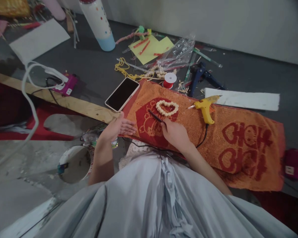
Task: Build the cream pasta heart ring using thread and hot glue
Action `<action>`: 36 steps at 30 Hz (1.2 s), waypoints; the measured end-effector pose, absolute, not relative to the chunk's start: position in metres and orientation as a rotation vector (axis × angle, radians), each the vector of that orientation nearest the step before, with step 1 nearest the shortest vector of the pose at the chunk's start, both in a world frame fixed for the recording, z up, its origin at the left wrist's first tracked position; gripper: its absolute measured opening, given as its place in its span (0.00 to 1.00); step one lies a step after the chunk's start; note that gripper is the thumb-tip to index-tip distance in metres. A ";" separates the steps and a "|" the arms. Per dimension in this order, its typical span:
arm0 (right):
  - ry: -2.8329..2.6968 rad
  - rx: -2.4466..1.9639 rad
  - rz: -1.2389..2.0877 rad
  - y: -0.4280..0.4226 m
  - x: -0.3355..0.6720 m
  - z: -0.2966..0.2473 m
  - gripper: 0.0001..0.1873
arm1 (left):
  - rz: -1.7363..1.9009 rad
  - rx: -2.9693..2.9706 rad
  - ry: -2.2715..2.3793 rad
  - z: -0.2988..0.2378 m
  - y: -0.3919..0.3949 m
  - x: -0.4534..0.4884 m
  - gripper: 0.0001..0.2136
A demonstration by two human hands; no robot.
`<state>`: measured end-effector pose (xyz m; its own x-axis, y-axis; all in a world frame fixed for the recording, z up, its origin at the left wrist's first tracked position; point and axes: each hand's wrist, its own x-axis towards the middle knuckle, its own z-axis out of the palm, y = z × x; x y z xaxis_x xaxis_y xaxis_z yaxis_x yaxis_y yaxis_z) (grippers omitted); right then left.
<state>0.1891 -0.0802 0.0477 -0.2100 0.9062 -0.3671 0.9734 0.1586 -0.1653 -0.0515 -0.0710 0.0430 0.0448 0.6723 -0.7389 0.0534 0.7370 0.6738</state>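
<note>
My right hand [173, 133] is closed around slim dark tweezers [154, 116], whose tip points up and left over the towel. Just beyond the tip lies a heart-shaped ring of cream beads [167, 108], flat on the orange and red towel [215, 145]. At the towel's left edge, my left hand [120, 127] is open, fingers stretched out together and nothing in it. A yellow glue gun [205, 107] lies on the towel to the right of the bead heart. Above my left hand, a phone [123, 94] rests with its screen dark.
Behind the towel are a red thread spool [169, 80], dark blue pliers [201, 76], yellow cord [123, 67] and yellow paper [151, 49]. A white strip [243, 98] lies right. A bottle [99, 26] and purple power strip [66, 85] stand left. A bin [75, 162] is below.
</note>
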 end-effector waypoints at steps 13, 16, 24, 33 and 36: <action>2.286 1.835 -0.583 -0.086 0.186 0.052 0.18 | 0.503 1.380 1.500 0.026 -0.076 -0.048 0.21; 2.301 1.824 -0.615 -0.086 0.184 0.053 0.18 | 0.524 1.515 1.528 0.023 -0.076 -0.048 0.20; 2.318 1.871 -0.700 -0.083 0.181 0.049 0.18 | 0.665 1.532 1.431 0.030 -0.074 -0.047 0.20; 2.399 2.191 -1.122 -0.074 0.194 0.048 0.14 | 0.891 1.659 1.243 0.055 -0.039 -0.035 0.17; 2.328 2.282 -1.909 -0.063 0.198 0.051 0.15 | 0.834 1.765 1.251 0.075 -0.026 -0.031 0.18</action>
